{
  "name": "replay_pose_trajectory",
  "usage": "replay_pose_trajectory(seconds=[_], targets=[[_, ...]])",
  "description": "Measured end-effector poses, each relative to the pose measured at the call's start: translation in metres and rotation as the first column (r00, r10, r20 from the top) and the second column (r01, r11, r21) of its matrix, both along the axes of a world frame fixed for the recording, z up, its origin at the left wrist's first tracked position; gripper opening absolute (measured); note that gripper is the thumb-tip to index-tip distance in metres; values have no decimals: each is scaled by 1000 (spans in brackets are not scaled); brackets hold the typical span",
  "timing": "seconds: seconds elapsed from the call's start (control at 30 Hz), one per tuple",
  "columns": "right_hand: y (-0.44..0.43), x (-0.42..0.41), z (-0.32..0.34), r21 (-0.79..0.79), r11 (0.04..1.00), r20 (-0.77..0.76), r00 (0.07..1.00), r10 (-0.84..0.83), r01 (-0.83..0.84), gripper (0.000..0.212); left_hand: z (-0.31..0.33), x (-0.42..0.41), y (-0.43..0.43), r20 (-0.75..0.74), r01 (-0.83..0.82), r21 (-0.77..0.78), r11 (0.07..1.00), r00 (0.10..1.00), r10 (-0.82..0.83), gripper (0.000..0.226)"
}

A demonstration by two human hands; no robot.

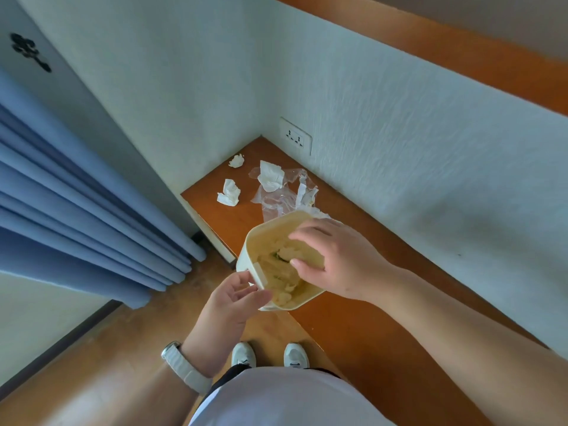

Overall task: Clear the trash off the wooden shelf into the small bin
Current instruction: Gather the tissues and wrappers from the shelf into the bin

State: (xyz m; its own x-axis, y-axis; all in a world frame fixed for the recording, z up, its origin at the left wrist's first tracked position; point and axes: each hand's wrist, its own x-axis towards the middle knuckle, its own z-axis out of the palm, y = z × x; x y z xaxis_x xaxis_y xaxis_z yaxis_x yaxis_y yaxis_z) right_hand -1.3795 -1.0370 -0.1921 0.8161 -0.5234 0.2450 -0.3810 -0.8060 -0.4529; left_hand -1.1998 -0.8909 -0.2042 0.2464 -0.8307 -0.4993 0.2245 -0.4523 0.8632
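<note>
A small cream bin [261, 238] is held at the shelf's front edge, with my left hand [233, 298] gripping its near rim. White crumpled trash fills its bottom. My right hand [332, 259] hovers over the bin's mouth, fingers spread, with nothing clearly in them. On the wooden shelf [362, 327] beyond the bin lie three crumpled tissues: a small one [236, 161] in the far corner, a larger one [270, 176] to its right and one [229, 193] near the left edge. A clear plastic wrapper [282, 195] with paper strips lies just past the bin.
White walls close the shelf's far corner, with a power socket [295, 137] low on the right wall. Blue curtains [92, 210] hang at the left. Below the shelf are the wooden floor [107, 348] and my two white shoes [270, 355].
</note>
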Motion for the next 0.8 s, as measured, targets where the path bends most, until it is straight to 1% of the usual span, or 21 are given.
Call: replay_pose_trajectory(seconds=[0.1, 0.17, 0.23, 0.33, 0.4, 0.47, 0.57, 0.7, 0.8], targets=[[-10, -10, -3, -63, 995, 41, 996, -77, 79, 43, -3, 8, 6, 2, -8, 2, 1000, 1000, 8, 24], [-19, -20, -11, -81, 986, 42, 989, -141, 144, 45, -6, 13, 9, 17, 3, -6, 1000, 1000, -3, 23], [-29, -29, -25, -53, 976, -19, 977, -213, 212, 49, -9, 19, 11, 45, 9, -9, 1000, 999, -9, 22], [-39, -38, -55, 2, 948, -153, 937, -315, 319, 54, -14, 28, 12, 64, -9, 10, 1000, 998, 8, 22], [-41, -39, -78, 1, 934, -246, 905, -347, 358, 54, -16, 34, 12, 67, -23, 18, 1000, 997, 22, 22], [-41, -38, -101, 11, 928, -326, 879, -349, 373, 53, -17, 40, 11, 65, -36, 19, 999, 997, 35, 22], [-34, -31, -127, 53, 925, -369, 868, -332, 376, 42, -17, 48, 10, 34, -52, 11, 999, 998, 52, 22], [-9, -13, -149, 85, 965, -381, 903, -197, 247, 36, -20, 59, 11, 32, -75, 30, 997, 997, 74, 21], [5, 3, -165, 98, 975, -422, 896, -139, 198, 36, -22, 67, 14, 39, -77, 50, 996, 996, 75, 20]])
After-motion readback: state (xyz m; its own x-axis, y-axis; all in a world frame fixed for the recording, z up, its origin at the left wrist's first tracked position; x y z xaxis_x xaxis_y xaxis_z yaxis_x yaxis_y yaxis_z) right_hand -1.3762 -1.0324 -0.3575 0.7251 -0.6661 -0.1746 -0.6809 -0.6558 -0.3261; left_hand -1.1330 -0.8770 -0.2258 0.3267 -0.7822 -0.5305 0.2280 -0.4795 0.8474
